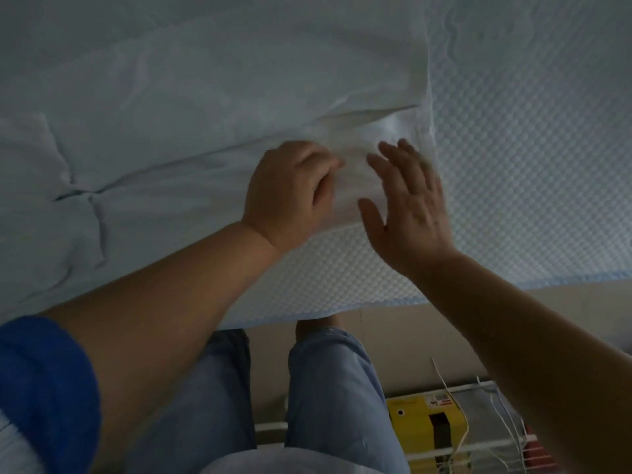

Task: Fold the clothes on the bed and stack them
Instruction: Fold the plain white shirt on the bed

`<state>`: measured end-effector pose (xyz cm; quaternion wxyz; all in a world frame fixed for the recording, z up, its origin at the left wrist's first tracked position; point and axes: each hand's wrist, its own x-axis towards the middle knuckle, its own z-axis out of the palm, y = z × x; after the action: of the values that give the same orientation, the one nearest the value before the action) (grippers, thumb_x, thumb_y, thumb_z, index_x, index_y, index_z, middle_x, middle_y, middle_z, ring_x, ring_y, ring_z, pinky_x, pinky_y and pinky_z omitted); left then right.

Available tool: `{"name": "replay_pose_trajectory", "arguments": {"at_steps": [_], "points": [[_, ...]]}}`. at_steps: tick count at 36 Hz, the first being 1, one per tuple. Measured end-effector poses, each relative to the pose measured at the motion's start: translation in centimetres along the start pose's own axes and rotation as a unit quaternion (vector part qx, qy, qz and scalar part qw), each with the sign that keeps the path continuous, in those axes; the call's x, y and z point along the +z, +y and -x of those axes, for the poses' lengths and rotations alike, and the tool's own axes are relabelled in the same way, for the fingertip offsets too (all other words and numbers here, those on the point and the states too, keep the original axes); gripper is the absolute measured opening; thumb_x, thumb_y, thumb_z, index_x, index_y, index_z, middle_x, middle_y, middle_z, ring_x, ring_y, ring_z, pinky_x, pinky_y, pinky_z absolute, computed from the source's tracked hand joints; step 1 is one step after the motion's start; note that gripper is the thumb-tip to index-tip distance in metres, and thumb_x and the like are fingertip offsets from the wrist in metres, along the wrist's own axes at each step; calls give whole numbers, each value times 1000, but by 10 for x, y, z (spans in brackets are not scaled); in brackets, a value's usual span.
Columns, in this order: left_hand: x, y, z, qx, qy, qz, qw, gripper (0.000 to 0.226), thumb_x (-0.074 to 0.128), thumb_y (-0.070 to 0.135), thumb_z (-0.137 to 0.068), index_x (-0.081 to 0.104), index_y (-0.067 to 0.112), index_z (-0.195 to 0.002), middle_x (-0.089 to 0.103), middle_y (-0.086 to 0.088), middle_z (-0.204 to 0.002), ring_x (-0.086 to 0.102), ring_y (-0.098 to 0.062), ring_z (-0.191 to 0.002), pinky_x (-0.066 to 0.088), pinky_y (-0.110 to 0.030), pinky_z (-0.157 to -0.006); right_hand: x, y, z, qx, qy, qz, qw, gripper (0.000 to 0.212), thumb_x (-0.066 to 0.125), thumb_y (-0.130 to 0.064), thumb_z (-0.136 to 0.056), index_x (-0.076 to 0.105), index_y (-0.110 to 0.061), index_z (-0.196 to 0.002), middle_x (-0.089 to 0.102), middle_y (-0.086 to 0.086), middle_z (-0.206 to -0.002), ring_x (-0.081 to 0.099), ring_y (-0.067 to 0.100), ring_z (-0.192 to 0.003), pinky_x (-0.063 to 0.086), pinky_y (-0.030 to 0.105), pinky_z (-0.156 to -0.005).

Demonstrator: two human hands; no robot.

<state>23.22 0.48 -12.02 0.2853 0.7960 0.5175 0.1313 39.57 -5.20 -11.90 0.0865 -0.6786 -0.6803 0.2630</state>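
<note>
Dim light falls on a bed (533, 159) covered with a pale quilted mattress pad whose surface shows a raised dot pattern and a light blue bound edge along the near side. A white garment (191, 107) lies spread across the left and centre of the bed, its right edge running down the pad and its near right corner lying close to the bed's near edge. The cloth is creased, with a gathered fold at the far left and a long diagonal ridge running toward the corner. At that corner, the left hand (290, 196) forms the grip: its fingers are curled down into the fabric and bunch a fold of the white garment beneath them. The right hand (407, 206) is just beside it, fingers straight and slightly spread, palm facing down over the garment's corner; whether the palm touches the cloth cannot be determined, and the fingertips are motion-blurred. It holds nothing. Both forearms are bare, and a blue sleeve (44, 391) covers the left upper arm. Below the bed's edge, the person's legs in light blue trousers (328, 398) are visible. To the lower right, a yellow box (427, 429) rests on a white wire rack (478, 449), with thin white cords hanging in front of it.
</note>
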Motion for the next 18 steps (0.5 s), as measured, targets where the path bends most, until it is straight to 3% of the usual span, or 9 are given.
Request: {"name": "replay_pose_trajectory", "arguments": {"at_steps": [3, 5, 8, 11, 14, 18], "points": [[-1, -32, 40, -26, -92, -91, 991, 46, 58, 14, -85, 54, 10, -130, 45, -17, -141, 37, -35, -134, 27, -49, -108, 20, 6, 2, -25, -108, 52, 992, 60, 45, -38, -95, 26, -16, -148, 14, 10, -156, 5, 27, -144, 3, 41, -116], [-3, -54, 55, -79, -150, -136, 976, 63, 60, 28, -86, 37, 19, -143, 21, -14, -154, 15, -33, -143, 7, -48, -114, 28, 19, 5, -4, -144, 94, 985, 65, 40, -47, -96, 7, -27, -148, -5, 2, -156, -11, 20, -143, -8, 36, -116], [-6, -78, 55, -75, -183, -158, 968, 77, 59, 49, -82, 26, 26, -147, 8, -13, -157, 3, -30, -145, -3, -49, -113, 34, 24, 11, 21, -122, 114, 986, 70, 34, -56, -91, 10, -26, -149, -6, 2, -154, -8, 20, -143, -7, 37, -115], [-5, -84, 49, -60, -195, -153, 967, 83, 59, 53, -79, 22, 28, -148, 4, -10, -158, 0, -27, -145, -6, -47, -113, 33, 16, 15, 68, -120, 129, 982, 78, 31, -60, -88, 8, -21, -151, -2, 9, -158, -5, 26, -145, -5, 43, -115], [-10, -80, 51, -60, -150, -121, 979, 78, 62, 43, -78, 31, 19, -146, 21, -11, -155, 14, -27, -144, 2, -45, -114, 28, -2, 10, 85, -122, 132, 980, 84, 38, -57, -84, 9, -12, -150, 0, 15, -158, -4, 31, -144, -4, 47, -114], [-37, -87, 66, -66, -17, -90, 994, 49, 61, 28, -75, 62, 13, -121, 61, -11, -118, 55, -29, -114, 30, -45, -99, 26, -41, -13, 10, -105, 122, 987, 72, 48, -45, -85, 29, -11, -145, 23, 15, -153, 10, 32, -143, 9, 47, -112]]}}
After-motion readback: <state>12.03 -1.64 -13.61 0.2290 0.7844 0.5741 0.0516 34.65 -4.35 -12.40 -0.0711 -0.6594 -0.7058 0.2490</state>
